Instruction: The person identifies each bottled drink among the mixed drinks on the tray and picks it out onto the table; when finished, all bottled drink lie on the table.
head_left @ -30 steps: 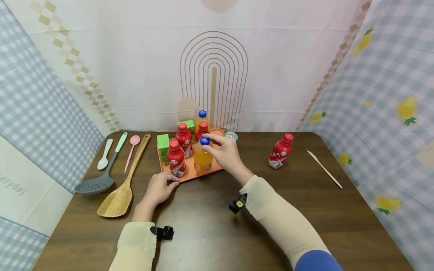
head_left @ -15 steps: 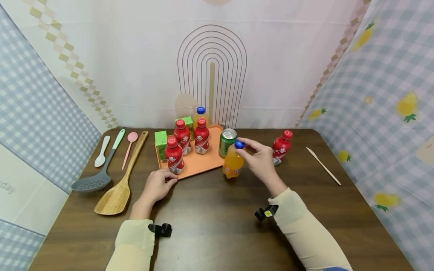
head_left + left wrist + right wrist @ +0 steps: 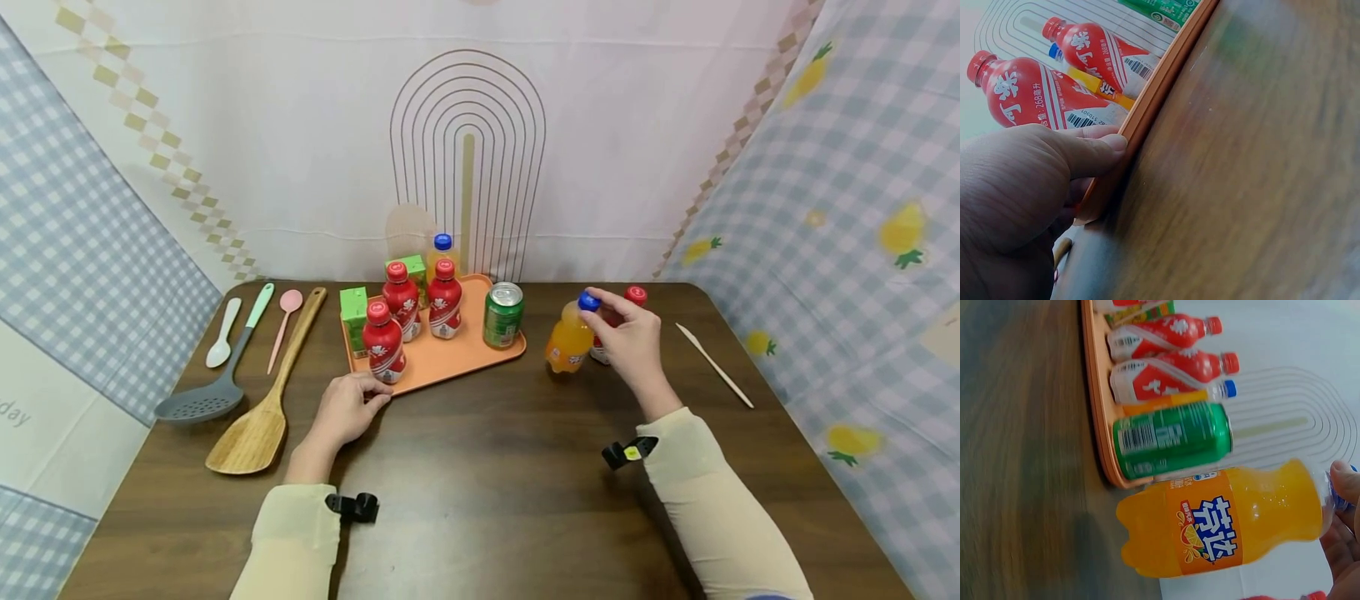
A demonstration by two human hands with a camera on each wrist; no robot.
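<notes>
Head view landmark: orange tray (image 3: pixel 450 367) on the brown table (image 3: pixel 480 500); every place below is given relative to this tray.
Right hand (image 3: pixel 633 350): well to the right of the tray, fingers curled round the neck and blue cap of the orange soda bottle (image 3: pixel 568 342), pinching it at the top.
Orange soda bottle: upright or slightly tilted, off the tray, to the right of the tray's right edge; whether its base touches the table cannot be told. In the right wrist view the bottle (image 3: pixel 1222 528) lies across the frame with a fingertip on the cap end.
Left hand (image 3: pixel 345 410): at the tray's near left corner, fingers loosely bent. In the left wrist view the left hand (image 3: pixel 1016 187) has its thumb lying straight along the tray rim (image 3: pixel 1154 100), touching it without grasping.
Green can (image 3: pixel 502 315): upright on the tray, right side.
Red bottles: three upright on the tray; the nearest red bottle (image 3: pixel 384 352) stands at the near left corner, just beyond the left hand.
Green cartons (image 3: pixel 354 310): on the tray's left and far left parts.
Second orange bottle (image 3: pixel 442 252): at the tray's far edge, behind the red bottles.
Lone red bottle (image 3: pixel 630 302): right of the tray, just behind the right hand, mostly hidden.
Utensils left of the tray: wooden spatula (image 3: pixel 266 400), grey slotted spoon (image 3: pixel 217 375), pink spoon (image 3: pixel 283 321), white spoon (image 3: pixel 221 333).
Wooden stick (image 3: pixel 714 365): far right of the tray.
</notes>
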